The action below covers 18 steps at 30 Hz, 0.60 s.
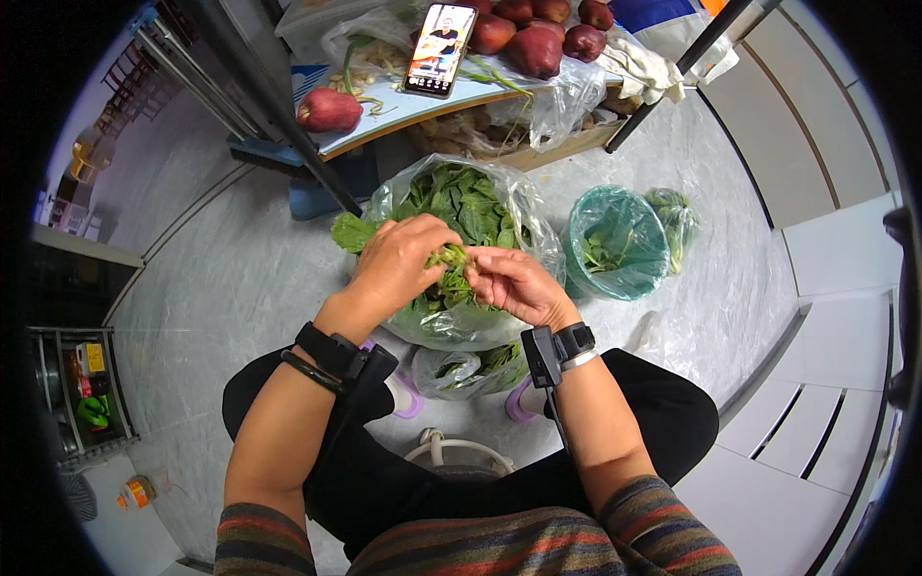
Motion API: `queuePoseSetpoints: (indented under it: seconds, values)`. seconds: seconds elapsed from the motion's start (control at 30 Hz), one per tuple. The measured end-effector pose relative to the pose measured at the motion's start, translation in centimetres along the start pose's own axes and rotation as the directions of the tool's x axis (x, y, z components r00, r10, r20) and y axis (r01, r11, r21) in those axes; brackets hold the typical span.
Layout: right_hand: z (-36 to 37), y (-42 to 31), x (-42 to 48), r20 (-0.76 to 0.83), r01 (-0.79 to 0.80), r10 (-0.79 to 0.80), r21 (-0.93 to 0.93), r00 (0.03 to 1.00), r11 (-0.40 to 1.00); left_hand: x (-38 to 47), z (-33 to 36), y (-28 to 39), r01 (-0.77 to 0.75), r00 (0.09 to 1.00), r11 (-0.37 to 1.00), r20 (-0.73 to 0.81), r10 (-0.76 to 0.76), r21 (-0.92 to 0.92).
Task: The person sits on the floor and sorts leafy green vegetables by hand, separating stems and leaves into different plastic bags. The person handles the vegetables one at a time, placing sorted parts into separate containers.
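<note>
My left hand [405, 261] is closed around a small bunch of leafy greens [351, 233]; leaves stick out on its left and cut stems on its right. My right hand [520, 284] pinches at the stem end with thumb and fingertips. Both hands are above a large clear plastic bag [461, 327] on the floor, filled with green leafy vegetables [468, 201]. A smaller bag of greens [472, 371] lies between my feet. To the right stands a green bin [621, 282] lined with plastic, with a few stems and leaves [603, 250] inside.
Beside the bin is another bagged bunch of greens [674, 223]. Ahead, a low table [392, 119] bears a phone [439, 54], several red apples [534, 50] and a cloth [637, 68]. A broom [270, 155] leans at left. A crumpled plastic bag [659, 335] lies right.
</note>
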State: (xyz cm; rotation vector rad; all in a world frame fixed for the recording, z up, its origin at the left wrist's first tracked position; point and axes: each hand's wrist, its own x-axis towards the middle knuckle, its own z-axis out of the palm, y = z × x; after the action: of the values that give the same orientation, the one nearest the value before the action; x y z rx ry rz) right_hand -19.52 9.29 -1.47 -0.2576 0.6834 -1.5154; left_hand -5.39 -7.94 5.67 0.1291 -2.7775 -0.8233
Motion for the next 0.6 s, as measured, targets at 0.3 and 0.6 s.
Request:
queuePoseSetpoints:
  seconds: [0.3, 0.6]
  values:
    - [-5.1, 7.3, 0.1, -0.234, -0.269, 0.337, -0.961, 0.912, 0.063, -0.5, 0.2, -1.8, 0.198, 0.979, 0.978, -0.022, -0.2, -0.067]
    - [-11.6, 8.7, 2.2, -0.453, -0.526, -0.563, -0.85, 0.691, 0.039, -0.9, -0.4, -1.5, 0.393, 0.896, 0.919, 0.23, -0.381, -0.009]
